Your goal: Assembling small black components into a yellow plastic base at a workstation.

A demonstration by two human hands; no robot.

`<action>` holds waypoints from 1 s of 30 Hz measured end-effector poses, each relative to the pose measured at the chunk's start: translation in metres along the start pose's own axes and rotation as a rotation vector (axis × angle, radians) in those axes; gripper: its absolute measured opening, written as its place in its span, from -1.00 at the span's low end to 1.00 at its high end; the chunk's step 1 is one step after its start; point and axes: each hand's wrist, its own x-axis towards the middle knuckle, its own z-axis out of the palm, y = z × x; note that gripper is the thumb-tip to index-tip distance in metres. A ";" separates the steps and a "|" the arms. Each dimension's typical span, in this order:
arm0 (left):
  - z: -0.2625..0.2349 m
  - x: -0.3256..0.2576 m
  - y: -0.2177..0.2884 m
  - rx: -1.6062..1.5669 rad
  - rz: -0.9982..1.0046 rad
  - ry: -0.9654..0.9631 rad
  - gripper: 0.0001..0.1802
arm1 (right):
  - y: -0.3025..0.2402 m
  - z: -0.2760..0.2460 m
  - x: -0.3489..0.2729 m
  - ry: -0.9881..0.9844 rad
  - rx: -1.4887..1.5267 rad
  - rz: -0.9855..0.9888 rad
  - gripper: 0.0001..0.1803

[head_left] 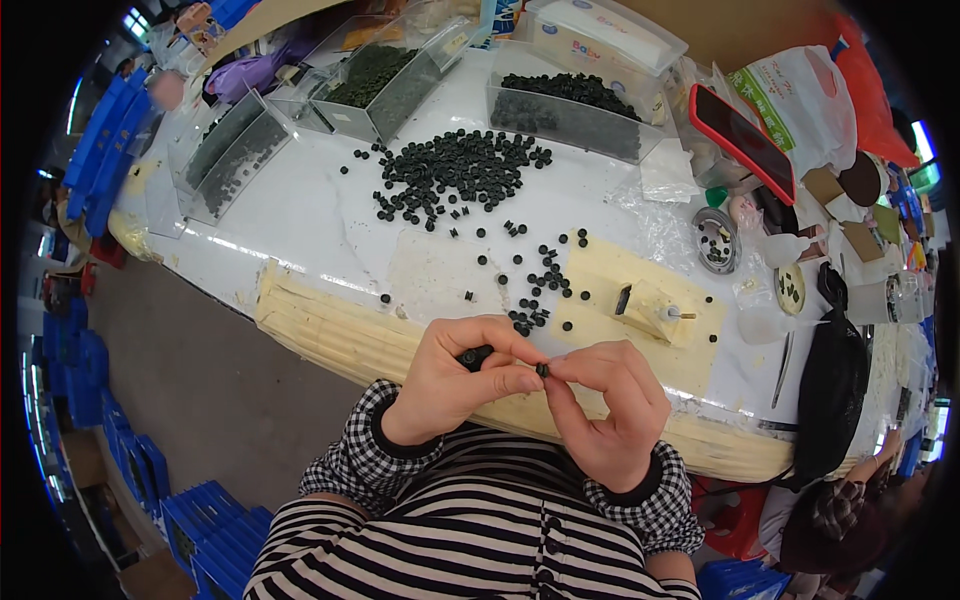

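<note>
Both hands meet just above the table's near edge, their fingertips around one small black round part (543, 370). My left hand (445, 378) pinches it between thumb and index finger. A thicker black cylindrical piece (476, 357) also sits in the curl of that hand; its kind does not show. From the other side, my right hand (610, 405) closes thumb and index finger on the same part. Beyond the hands lie loose small black spool-like parts (545, 285), and farther off a large heap of black parts (455, 170).
Clear plastic bins (565, 120) of black and dark green parts line the back. On a yellow board stands a small fixture (655, 312) with a metal pin. At the right are a red-framed phone (742, 143), tweezers (783, 370) and a black cloth bag (835, 385).
</note>
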 end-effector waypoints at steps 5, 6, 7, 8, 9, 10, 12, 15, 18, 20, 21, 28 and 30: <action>0.006 -0.001 -0.003 -0.077 -0.048 0.067 -0.83 | 0.002 0.000 0.000 0.011 -0.012 -0.012 -0.74; 0.006 -0.001 -0.004 -0.074 -0.044 0.078 -0.83 | 0.002 0.000 0.000 0.006 -0.014 -0.015 -0.74; 0.006 -0.001 -0.004 -0.025 -0.012 0.080 -0.83 | 0.003 0.000 0.000 0.004 -0.015 -0.015 -0.74; 0.007 -0.001 -0.005 0.024 0.018 0.084 -0.82 | 0.003 -0.001 0.000 0.002 -0.014 -0.015 -0.74; 0.007 -0.001 -0.005 0.074 0.049 0.088 -0.82 | 0.004 -0.001 0.000 -0.001 -0.013 -0.014 -0.74; 0.007 -0.001 -0.005 0.133 0.072 0.093 -0.82 | 0.004 -0.001 0.000 0.001 -0.013 -0.007 -0.74; 0.008 -0.001 -0.002 0.250 0.120 0.099 -0.81 | 0.005 -0.001 0.000 0.004 -0.017 0.007 -0.75; 0.010 -0.002 -0.001 0.304 0.163 0.116 -0.80 | 0.007 -0.001 -0.002 0.014 0.007 0.031 -0.76; 0.007 -0.001 -0.002 0.368 0.176 0.112 -0.79 | 0.008 -0.001 -0.001 0.005 0.034 0.053 -0.78; 0.006 0.000 -0.004 0.381 0.180 0.120 -0.79 | 0.007 -0.001 -0.002 -0.005 0.054 0.081 -0.80; 0.006 0.000 -0.004 0.388 0.182 0.124 -0.79 | 0.007 -0.001 -0.002 -0.009 0.064 0.095 -0.80; 0.011 0.000 -0.005 0.393 0.205 0.127 -0.79 | 0.008 0.000 -0.002 0.003 0.068 0.113 -0.81; 0.011 0.000 -0.006 0.387 0.203 0.134 -0.79 | 0.009 0.000 -0.002 0.008 0.064 0.099 -0.81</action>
